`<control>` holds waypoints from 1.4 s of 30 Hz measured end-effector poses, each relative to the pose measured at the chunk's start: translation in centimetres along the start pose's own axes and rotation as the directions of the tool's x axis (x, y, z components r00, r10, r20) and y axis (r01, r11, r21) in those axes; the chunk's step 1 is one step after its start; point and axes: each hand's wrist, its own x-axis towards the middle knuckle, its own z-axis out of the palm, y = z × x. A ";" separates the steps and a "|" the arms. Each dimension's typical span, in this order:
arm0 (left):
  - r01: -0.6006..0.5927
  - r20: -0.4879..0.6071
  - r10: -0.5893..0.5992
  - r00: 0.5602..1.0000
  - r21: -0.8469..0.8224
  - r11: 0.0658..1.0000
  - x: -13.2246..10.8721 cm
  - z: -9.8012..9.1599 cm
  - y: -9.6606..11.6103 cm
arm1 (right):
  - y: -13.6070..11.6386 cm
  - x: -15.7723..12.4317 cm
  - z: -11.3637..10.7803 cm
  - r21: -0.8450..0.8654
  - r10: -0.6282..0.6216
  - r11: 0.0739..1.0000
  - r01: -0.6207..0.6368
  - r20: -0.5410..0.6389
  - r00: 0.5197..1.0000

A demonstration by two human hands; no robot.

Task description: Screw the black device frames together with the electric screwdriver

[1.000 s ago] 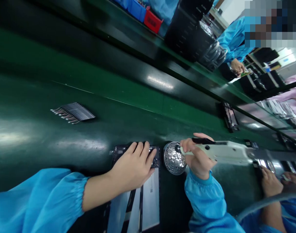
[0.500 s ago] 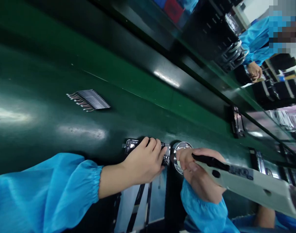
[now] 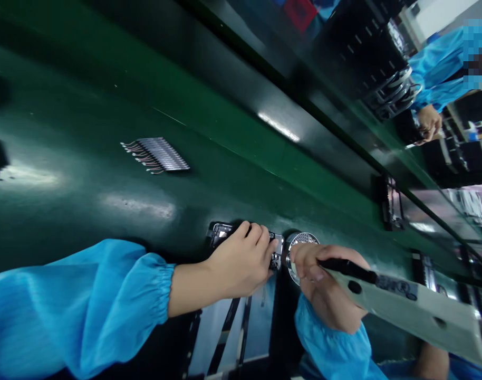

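My left hand (image 3: 243,261) lies over a phone-like device (image 3: 221,232) with its inner parts exposed, fingers curled over its far edge and holding it to the bench. Most of the device's middle is hidden under that hand. In my right hand (image 3: 330,287) is a pale electric screwdriver (image 3: 415,311) with a black lever, gripped near its front end. Its tip is hidden behind my fingers. Just beyond those fingers sits a round metal dish (image 3: 304,239) with a perforated top, close to the device's right end.
Several slim silver strips with wires (image 3: 164,154) lie in a row on the green bench (image 3: 86,121). Glossy flat panels (image 3: 260,322) lie below my left hand. Dark devices (image 3: 391,203) stand at right. Across the bench, another person's hand (image 3: 429,124) works near dark trays.
The whole view has shifted slightly, so most things appear a little further right. Both hands keep their grips on the device and the electric screwdriver.
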 end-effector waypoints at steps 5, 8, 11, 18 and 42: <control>0.003 0.020 -0.003 1.000 -0.012 1.000 0.0 -0.2 0.0 | 0.2 -0.1 0.1 0.032 0.027 0.999 -0.027 -0.008 1.000; -0.006 0.023 0.006 1.000 -0.017 1.000 0.0 -0.1 0.0 | 0.2 -0.1 0.1 0.025 0.027 0.999 -0.027 0.003 1.000; -0.010 0.012 0.010 1.000 -0.014 1.000 0.0 -0.1 0.0 | 0.3 -0.2 0.1 0.025 0.022 0.999 -0.022 0.005 1.000; -0.006 0.018 0.006 1.000 -0.022 1.000 0.1 -0.3 -0.1 | 0.8 -0.2 -0.1 0.023 -0.052 0.998 0.052 0.009 0.999; -0.127 -0.053 0.124 0.991 -0.067 0.990 -0.4 -0.6 -0.9 | 0.1 2.8 -8.3 -0.064 -0.155 0.988 0.141 -0.387 0.909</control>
